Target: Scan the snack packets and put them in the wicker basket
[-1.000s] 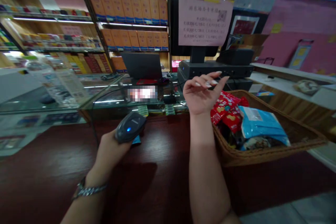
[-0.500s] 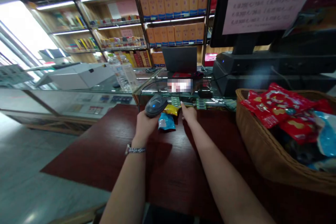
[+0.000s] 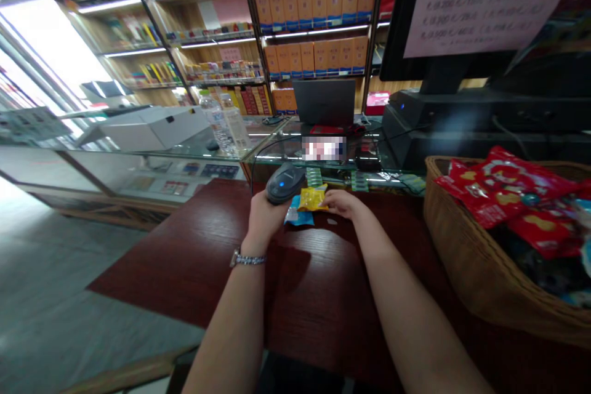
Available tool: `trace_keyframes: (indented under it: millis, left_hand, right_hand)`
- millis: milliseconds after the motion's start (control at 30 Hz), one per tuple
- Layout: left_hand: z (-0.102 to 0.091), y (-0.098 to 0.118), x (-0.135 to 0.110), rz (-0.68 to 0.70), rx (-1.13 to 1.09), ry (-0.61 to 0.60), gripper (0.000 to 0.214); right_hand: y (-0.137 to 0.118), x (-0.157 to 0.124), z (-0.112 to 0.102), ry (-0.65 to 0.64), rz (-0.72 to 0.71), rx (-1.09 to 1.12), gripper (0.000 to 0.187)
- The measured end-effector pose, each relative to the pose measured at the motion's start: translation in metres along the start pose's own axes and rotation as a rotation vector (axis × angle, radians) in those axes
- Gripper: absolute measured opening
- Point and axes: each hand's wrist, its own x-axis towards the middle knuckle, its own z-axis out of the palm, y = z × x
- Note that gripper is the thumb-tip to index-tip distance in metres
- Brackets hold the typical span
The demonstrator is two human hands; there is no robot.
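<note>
Left hand point(image 3: 269, 217): closed around a handheld barcode scanner point(image 3: 285, 183). Right hand point(image 3: 344, 204): fingers half-curled against a yellow snack packet point(image 3: 312, 199), grip unclear, lower centre on the dark wood counter point(image 3: 184, 258). Risk: a tug could slide the blue packet point(image 3: 295, 217) partly beneath (its label is hidden).

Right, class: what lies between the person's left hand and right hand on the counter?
In the head view, a yellow packet and a blue packet lie between the left hand and the right hand.
</note>
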Motion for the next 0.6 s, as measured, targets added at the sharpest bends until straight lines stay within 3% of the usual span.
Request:
trace_keyframes:
  millis: [133,233,333,500,600]
  left_hand:
    - [0.002,0.000,-0.001,0.008,0.011,-0.005,0.027]
    - [0.003,0.000,-0.002,0.011,0.006,-0.019,0.027]
    - [0.004,-0.001,-0.002,0.009,0.001,-0.029,0.027]
    - [0.008,0.003,-0.007,0.020,-0.001,-0.061,0.027]
    - [0.013,0.008,-0.012,0.059,0.003,-0.143,0.028]
  right_hand:
    - [0.001,-0.001,-0.005,-0.036,0.108,-0.009,0.021]
    - [0.004,0.002,-0.001,0.014,0.123,-0.030,0.028]
    - [0.004,0.002,0.001,-0.024,0.107,-0.036,0.035]
    - [0.002,-0.003,-0.012,-0.217,-0.190,0.220,0.046]
    - [0.005,0.000,-0.022,-0.126,-0.330,0.311,0.047]
